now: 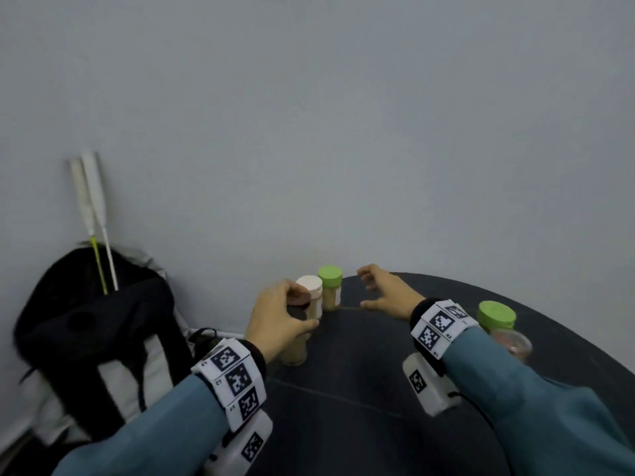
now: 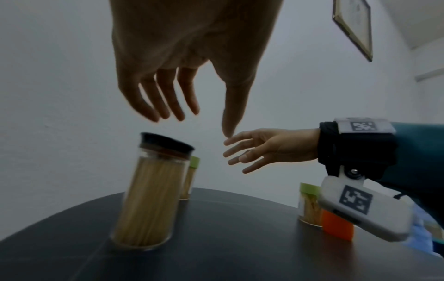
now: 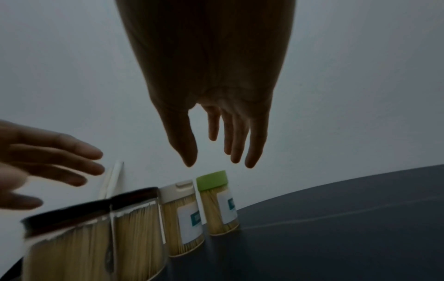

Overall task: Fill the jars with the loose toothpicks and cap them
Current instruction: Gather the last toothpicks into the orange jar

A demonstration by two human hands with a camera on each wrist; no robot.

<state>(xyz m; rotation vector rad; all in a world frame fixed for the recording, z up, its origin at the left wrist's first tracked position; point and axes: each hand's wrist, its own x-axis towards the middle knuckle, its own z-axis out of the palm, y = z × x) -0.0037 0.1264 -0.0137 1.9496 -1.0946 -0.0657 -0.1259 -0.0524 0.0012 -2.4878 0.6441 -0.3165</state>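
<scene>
Four capped jars full of toothpicks stand in a row at the dark table's far left edge. They are two dark-capped jars, a white-capped jar and a green-capped jar. My left hand hovers with its fingers spread just above the nearest dark-capped jar, not touching it. In the head view that hand hides most of this jar. My right hand floats open and empty to the right of the green-capped jar.
Another green-capped jar and a clear container with a reddish lid stand at the right behind my right wrist. An orange object sits beside them. A black backpack and white sticks lean on the wall to the left.
</scene>
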